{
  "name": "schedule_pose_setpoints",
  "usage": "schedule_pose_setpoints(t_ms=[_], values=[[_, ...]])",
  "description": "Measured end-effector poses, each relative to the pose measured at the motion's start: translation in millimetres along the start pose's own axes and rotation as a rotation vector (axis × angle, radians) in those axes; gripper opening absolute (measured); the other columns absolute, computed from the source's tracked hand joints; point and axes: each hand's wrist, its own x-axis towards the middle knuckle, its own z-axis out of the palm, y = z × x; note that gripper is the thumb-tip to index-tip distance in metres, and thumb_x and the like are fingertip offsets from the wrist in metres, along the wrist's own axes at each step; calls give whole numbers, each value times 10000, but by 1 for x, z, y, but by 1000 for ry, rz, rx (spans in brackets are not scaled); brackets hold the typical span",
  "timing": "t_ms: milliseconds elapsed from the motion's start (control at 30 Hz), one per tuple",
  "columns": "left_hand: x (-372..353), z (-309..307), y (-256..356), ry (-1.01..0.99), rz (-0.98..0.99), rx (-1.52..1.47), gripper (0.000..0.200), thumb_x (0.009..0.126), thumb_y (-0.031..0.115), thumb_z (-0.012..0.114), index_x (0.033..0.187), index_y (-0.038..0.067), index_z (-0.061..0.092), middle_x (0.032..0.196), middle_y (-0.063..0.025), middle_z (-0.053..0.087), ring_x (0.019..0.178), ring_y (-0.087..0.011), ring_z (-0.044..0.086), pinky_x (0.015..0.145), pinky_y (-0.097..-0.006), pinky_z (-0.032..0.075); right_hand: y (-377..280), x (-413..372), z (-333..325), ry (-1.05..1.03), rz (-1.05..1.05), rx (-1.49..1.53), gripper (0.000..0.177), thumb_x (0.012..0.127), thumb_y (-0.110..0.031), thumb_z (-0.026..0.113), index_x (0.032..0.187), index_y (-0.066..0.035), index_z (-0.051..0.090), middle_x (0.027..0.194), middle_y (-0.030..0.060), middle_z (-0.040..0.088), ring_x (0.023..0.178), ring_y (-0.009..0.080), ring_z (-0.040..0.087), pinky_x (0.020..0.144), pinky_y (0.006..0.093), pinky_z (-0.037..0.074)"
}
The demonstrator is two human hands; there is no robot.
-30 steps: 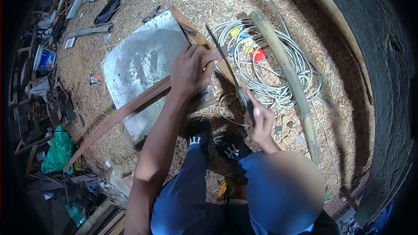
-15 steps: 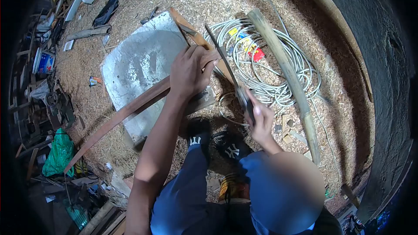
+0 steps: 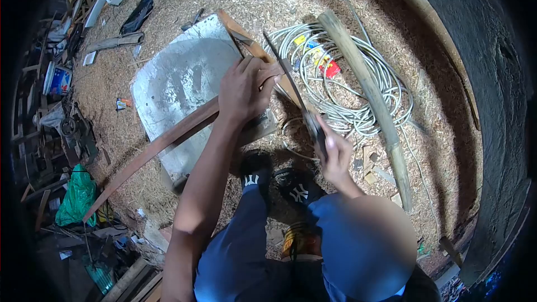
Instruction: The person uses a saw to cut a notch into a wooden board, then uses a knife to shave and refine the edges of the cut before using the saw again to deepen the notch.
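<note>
My left hand (image 3: 243, 89) is closed around a long, narrow wooden strip (image 3: 168, 138), close to its upper right end. The strip slants down to the left across a worn, white-grey slab (image 3: 168, 89). In my right hand (image 3: 337, 154) is a handsaw, seen nearly edge-on, my fingers wrapped around its dark handle. Its thin blade (image 3: 293, 83) runs up and left past the strip's end, right beside my left fingers. Whether the teeth touch the wood cannot be made out. Another brown wood piece (image 3: 254, 48) lies beneath, along the slab's right edge.
Coiled grey cable (image 3: 363, 117) lies on the shavings-covered floor to the right, with a thick wooden pole (image 3: 366, 84) across it. Scrap wood and a green plastic bag (image 3: 76, 198) crowd the left side. My shoes (image 3: 299, 187) stand just below the slab.
Almost nothing differs. Both hands, the strip and the saw keep nearly the same positions, with only a very slight shift of the view.
</note>
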Motion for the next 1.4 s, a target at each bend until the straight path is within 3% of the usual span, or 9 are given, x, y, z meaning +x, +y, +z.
schedule_pose_setpoints(t_ms=[167,400,533,667,867,967,1000,1167,1400], values=[[-1,-3,4,-9,-9,31,211,807,159,793,951,52,682,913,-113,657,894,-337,640,774,-429,516,10,-41,-18,18,-3,2,474,1069,-262,465,1428,31,565,589,-70,444,505,39,382,481,246,281],[2,-4,1,23,34,-9,245,795,155,795,976,51,667,893,-118,640,884,-349,633,770,-432,512,-2,35,17,40,15,84,459,1070,-253,480,1420,28,575,586,-65,439,499,34,364,481,247,280],[0,-1,2,22,39,4,245,794,154,799,973,51,667,897,-116,642,892,-349,634,766,-431,512,7,-18,-7,14,-63,-14,449,1079,-243,462,1420,27,576,582,-64,437,499,30,354,484,249,276],[-3,2,-3,12,20,-5,239,798,159,806,966,54,673,900,-112,647,895,-343,636,765,-427,513,6,-44,-17,26,13,79,447,1084,-243,454,1419,26,578,580,-66,439,499,28,371,482,248,276],[1,-3,1,-6,6,-95,204,800,145,805,939,54,686,926,-108,664,902,-340,643,775,-421,517,-2,35,24,71,19,18,453,1083,-243,469,1413,50,570,623,-65,456,546,34,395,511,233,313],[0,-1,1,7,26,-46,199,805,146,801,954,64,697,931,-100,671,903,-336,645,786,-413,520,7,13,3,23,-75,-34,459,1080,-242,461,1412,56,569,619,-55,485,531,35,400,508,231,316],[0,-1,1,14,30,-47,199,805,146,801,954,64,697,931,-100,671,903,-336,645,786,-413,520,-4,-5,-2,13,23,0,467,1071,-237,455,1409,63,570,605,-45,496,522,36,407,502,233,311],[-2,1,-3,4,21,-9,174,811,150,790,947,75,712,928,-97,677,909,-335,650,785,-416,520,2,-43,-20,1,45,26,475,1055,-237,460,1413,56,571,583,-61,461,514,31,399,496,233,293],[1,-3,0,-15,34,-86,166,823,164,779,963,88,731,937,-94,681,908,-333,656,782,-416,521,-2,35,18,27,5,-6,446,1071,-233,486,1432,17,567,662,-61,480,557,33,391,524,225,312]])
